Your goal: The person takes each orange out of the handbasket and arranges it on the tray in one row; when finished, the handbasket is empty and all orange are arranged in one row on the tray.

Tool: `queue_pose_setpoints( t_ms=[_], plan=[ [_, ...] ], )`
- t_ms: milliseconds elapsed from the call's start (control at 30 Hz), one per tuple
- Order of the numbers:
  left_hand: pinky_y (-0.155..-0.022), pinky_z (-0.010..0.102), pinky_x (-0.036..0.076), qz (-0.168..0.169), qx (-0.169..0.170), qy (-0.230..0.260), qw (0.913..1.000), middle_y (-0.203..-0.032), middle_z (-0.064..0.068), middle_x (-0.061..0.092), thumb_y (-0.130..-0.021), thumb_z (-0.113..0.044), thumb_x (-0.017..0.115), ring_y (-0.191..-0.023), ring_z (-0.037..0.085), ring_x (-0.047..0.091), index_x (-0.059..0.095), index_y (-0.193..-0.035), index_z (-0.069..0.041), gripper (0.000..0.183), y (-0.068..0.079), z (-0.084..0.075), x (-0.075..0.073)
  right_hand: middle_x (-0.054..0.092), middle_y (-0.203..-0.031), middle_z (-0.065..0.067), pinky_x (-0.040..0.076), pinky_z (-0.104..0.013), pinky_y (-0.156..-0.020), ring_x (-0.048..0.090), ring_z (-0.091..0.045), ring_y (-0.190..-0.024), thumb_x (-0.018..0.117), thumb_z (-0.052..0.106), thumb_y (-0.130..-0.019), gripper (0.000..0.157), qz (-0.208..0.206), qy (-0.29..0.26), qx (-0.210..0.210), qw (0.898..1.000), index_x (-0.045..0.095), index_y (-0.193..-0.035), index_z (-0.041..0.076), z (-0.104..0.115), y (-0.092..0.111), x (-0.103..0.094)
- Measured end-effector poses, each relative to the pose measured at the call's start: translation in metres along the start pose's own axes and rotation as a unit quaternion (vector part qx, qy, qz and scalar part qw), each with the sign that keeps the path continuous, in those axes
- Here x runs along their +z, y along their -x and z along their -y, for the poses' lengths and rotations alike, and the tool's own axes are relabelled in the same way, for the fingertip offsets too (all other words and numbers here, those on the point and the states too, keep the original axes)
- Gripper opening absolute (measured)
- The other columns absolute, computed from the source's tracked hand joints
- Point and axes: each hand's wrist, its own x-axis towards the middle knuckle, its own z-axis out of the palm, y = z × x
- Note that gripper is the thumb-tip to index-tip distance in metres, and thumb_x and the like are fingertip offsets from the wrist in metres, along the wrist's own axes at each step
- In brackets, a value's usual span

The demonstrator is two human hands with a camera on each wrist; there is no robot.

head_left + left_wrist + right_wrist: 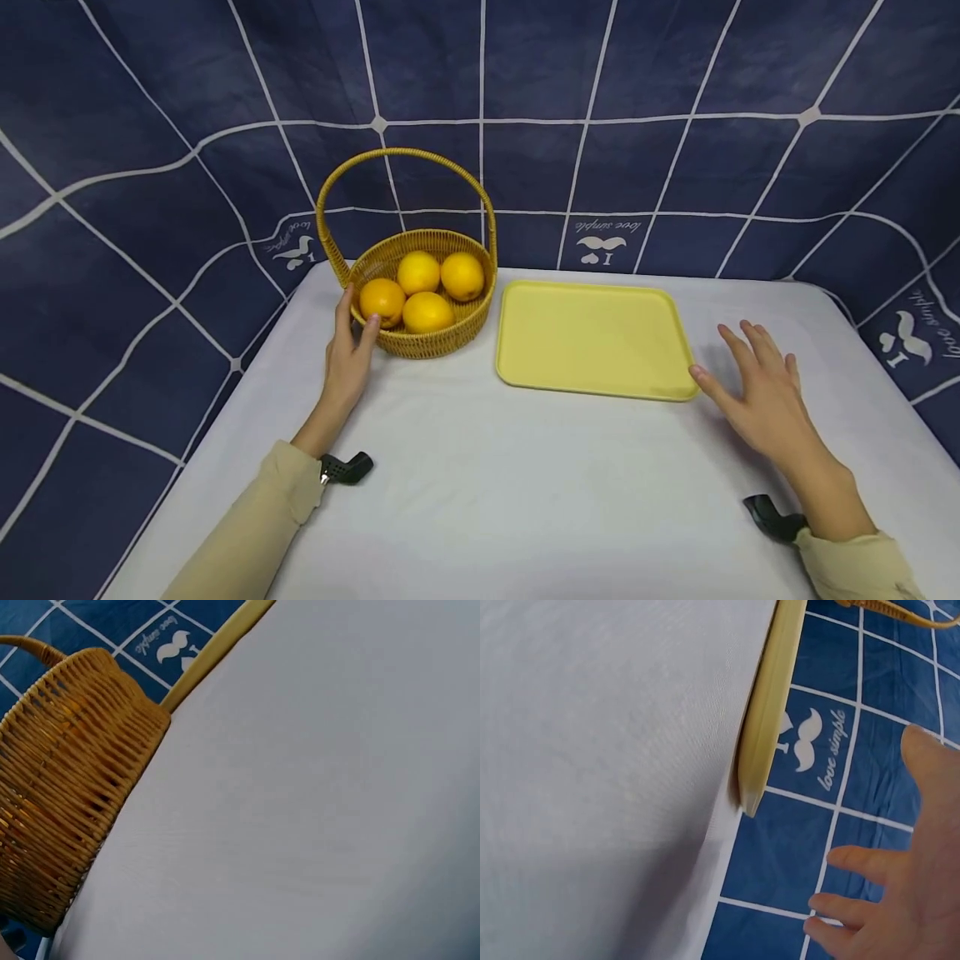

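Several oranges [428, 312] lie in a wicker basket [450, 340] with a tall arched handle [405, 152]. At the basket's near left side is my left hand [347, 367], fingers and thumb extended and spread. Its thumb tip overlaps the rim beside the leftmost orange [382, 302] in the head view. The left wrist view shows mostly the woven basket wall [75, 772]. Over the right of the table, my right hand [768, 400] is spread and holds nothing. Its thumb tip appears right at the near right corner of a yellow rectangular tray [596, 337], which holds nothing.
A white cloth [525, 483] covers the table. Behind and at both sides hangs a dark blue curtain [540, 167] with white grid lines, close to the basket and the tray. The tray stands just right of the basket.
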Motion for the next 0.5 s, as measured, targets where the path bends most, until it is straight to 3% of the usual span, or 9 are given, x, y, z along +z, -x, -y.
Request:
queue_pose_setpoints(
  t_ms=[133,233,400,500],
  plan=[
    [-0.131,0.055,0.021,-0.007,-0.023,0.002,0.9997,-0.175,-0.009,0.021,-0.11,-0.052,0.047,-0.161,0.027,0.025,0.016,-0.168,-0.043,0.067,-0.004,0.0,0.0,0.023,-0.168,-0.033,-0.003,-0.08,-0.121,0.012,-0.049,-0.16,0.063,0.047,-0.102,0.08,0.002,-0.013,-0.007,1.0,0.035,-0.163,0.003,0.005,-0.002,0.003],
    [-0.131,0.056,0.021,-0.01,-0.022,0.005,0.9997,-0.175,-0.01,0.02,-0.11,-0.052,0.047,-0.161,0.027,0.024,0.016,-0.168,-0.044,0.067,-0.005,0.0,0.001,0.024,-0.168,-0.033,-0.002,-0.079,-0.122,0.014,-0.048,-0.16,0.063,0.046,-0.103,0.079,0.005,-0.019,-0.018,1.0,0.035,-0.163,0.004,0.013,-0.008,0.004],
    [-0.131,0.053,0.021,-0.012,-0.01,0.017,0.9997,-0.175,-0.008,0.022,-0.11,-0.05,0.048,-0.161,0.025,0.024,0.018,-0.169,-0.041,0.066,-0.006,-0.002,0.003,0.026,-0.169,-0.03,0.002,-0.078,-0.123,0.018,-0.049,-0.159,0.063,0.048,-0.102,0.08,0.03,-0.028,-0.031,0.999,0.035,-0.164,0.005,0.039,-0.023,0.004],
    [-0.131,0.053,0.02,-0.01,-0.01,0.019,0.9997,-0.175,-0.007,0.023,-0.11,-0.049,0.049,-0.161,0.025,0.024,0.018,-0.169,-0.04,0.067,-0.007,-0.001,0.005,0.028,-0.169,-0.028,0.01,-0.078,-0.122,0.022,-0.05,-0.157,0.064,0.05,-0.102,0.08,0.043,-0.039,-0.041,0.997,0.036,-0.164,0.008,0.061,-0.035,0.006]
  ],
)
